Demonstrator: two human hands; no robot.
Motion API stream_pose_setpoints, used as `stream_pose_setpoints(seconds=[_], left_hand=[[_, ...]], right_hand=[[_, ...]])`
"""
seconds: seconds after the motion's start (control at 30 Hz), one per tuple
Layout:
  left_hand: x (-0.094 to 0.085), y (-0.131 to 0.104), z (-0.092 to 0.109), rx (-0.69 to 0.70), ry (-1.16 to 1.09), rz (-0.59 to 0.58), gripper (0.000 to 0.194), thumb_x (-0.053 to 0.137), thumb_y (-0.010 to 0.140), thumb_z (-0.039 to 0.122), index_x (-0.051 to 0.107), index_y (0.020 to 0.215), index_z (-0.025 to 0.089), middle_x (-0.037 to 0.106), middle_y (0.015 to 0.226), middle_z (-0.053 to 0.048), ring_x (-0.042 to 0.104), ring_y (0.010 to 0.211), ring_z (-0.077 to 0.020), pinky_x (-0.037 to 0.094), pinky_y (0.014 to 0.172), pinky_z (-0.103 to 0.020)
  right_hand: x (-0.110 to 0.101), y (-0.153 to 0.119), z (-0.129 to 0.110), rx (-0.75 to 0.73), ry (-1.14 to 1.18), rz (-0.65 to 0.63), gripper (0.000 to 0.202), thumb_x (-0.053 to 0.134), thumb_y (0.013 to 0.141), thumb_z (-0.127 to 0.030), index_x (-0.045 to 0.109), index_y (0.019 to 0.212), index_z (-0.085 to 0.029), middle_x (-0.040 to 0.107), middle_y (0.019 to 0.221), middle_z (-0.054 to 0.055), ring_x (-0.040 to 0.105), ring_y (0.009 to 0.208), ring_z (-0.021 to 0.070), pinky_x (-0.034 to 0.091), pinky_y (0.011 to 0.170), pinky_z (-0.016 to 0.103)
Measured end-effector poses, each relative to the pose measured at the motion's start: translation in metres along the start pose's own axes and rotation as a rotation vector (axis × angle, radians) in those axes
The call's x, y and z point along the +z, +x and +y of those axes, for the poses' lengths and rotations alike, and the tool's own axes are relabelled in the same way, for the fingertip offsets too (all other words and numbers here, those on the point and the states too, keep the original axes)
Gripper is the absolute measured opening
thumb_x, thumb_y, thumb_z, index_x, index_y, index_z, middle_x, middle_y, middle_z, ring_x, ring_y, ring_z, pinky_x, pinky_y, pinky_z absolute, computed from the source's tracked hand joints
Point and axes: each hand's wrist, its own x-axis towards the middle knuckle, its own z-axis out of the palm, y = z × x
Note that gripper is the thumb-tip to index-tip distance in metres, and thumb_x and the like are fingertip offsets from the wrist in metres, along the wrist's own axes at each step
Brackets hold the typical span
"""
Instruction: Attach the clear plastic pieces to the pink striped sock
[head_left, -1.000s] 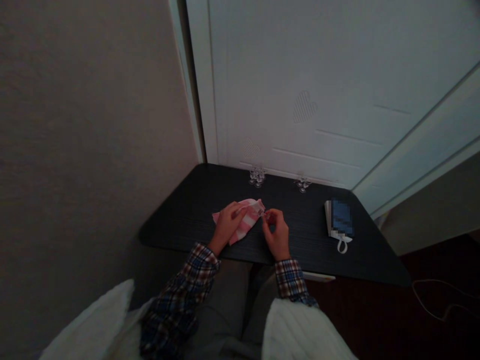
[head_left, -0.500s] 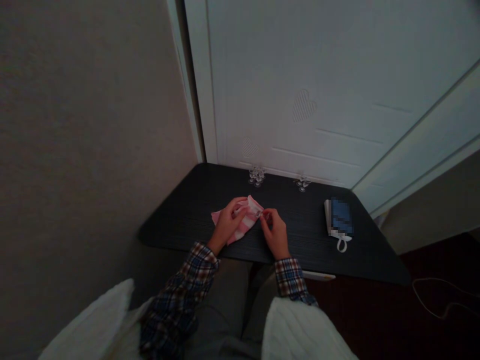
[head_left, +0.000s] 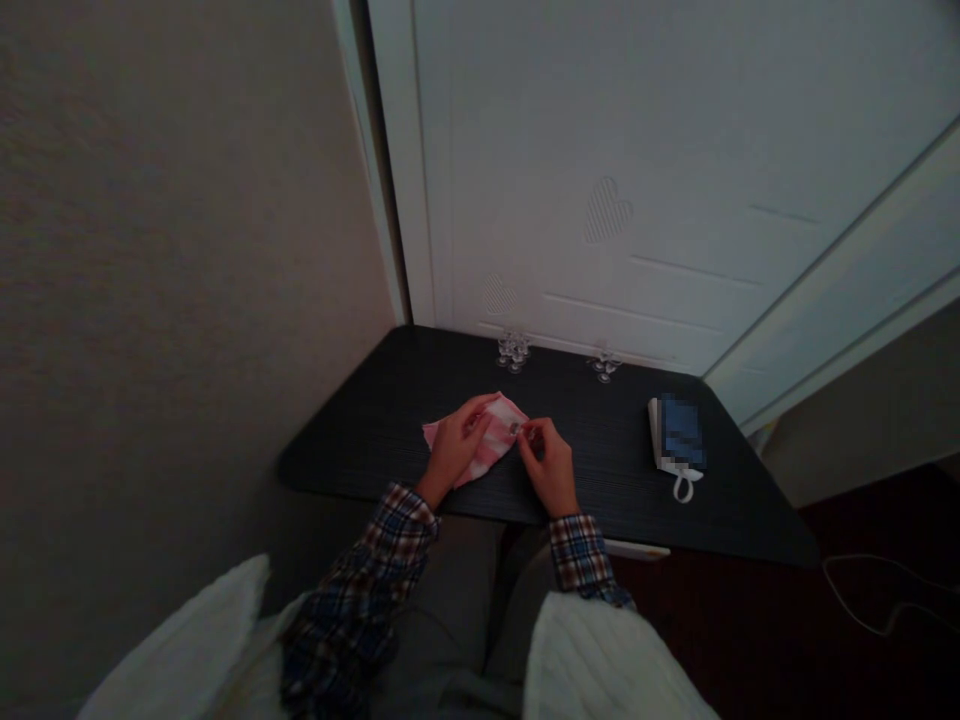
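A pink-and-white cloth (head_left: 491,452) lies partly spread on the dark table. My left hand (head_left: 452,448) is closed on the cloth's left part, thumb and fingers over the fabric. At the cloth's right edge, my right hand (head_left: 551,462) pinches a small clear piece with a round end (head_left: 515,429). That round end rests against or just over the cloth; its exact kind is too small to tell. Toward the table's back edge stand two clusters of similar small clear pieces, a fuller left cluster (head_left: 514,351) and a smaller right cluster (head_left: 604,366).
On the right of the black table (head_left: 360,430) lies a blue-and-white item (head_left: 681,432) with a white loop, its face blurred. A white panel (head_left: 555,150) with embossed hearts rises behind the table. A beige wall (head_left: 187,250) stands left. A thin cable (head_left: 885,565) lies right.
The cloth's right part lies flatter, and the clear piece's round end shows more plainly. Both hands have barely shifted; the clusters are unmoved.
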Motion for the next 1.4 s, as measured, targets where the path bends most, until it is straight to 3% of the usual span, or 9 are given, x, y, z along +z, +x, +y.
stream_pose_setpoints(seconds=[0.5,1.03,1.4], left_hand=[[0.0021,0.0007,-0.0068,-0.019,-0.015,-0.016,0.027,0.057,0.088,0.03,0.06,0.11,0.015,0.061,0.117,-0.009,0.058,0.108,-0.0233,0.046,0.093,-0.048],[-0.0017,0.0,-0.003,-0.111,-0.389,-0.07,0.032,0.057,0.088,0.029,0.057,0.116,0.015,0.061,0.118,-0.01,0.061,0.105,-0.023,0.049,0.09,-0.047],[-0.0021,-0.0007,-0.0028,-0.157,-0.494,-0.128,0.033,0.057,0.088,0.029,0.057,0.117,0.015,0.061,0.119,-0.01,0.059,0.106,-0.0237,0.047,0.092,-0.048]], right_hand=[[-0.0006,0.0002,0.0011,0.024,-0.017,0.054,0.024,0.05,0.093,-0.035,0.058,0.102,-0.014,0.061,0.086,0.001,0.059,0.069,0.0115,0.051,0.064,0.029],[-0.0002,0.0006,0.0024,0.033,-0.029,-0.018,0.024,0.05,0.093,-0.034,0.058,0.102,-0.014,0.063,0.087,0.002,0.061,0.071,0.0123,0.052,0.066,0.03],[-0.0004,-0.0004,0.0022,0.02,-0.05,-0.024,0.024,0.051,0.093,-0.034,0.058,0.102,-0.014,0.062,0.087,0.002,0.061,0.071,0.0121,0.052,0.066,0.03]])
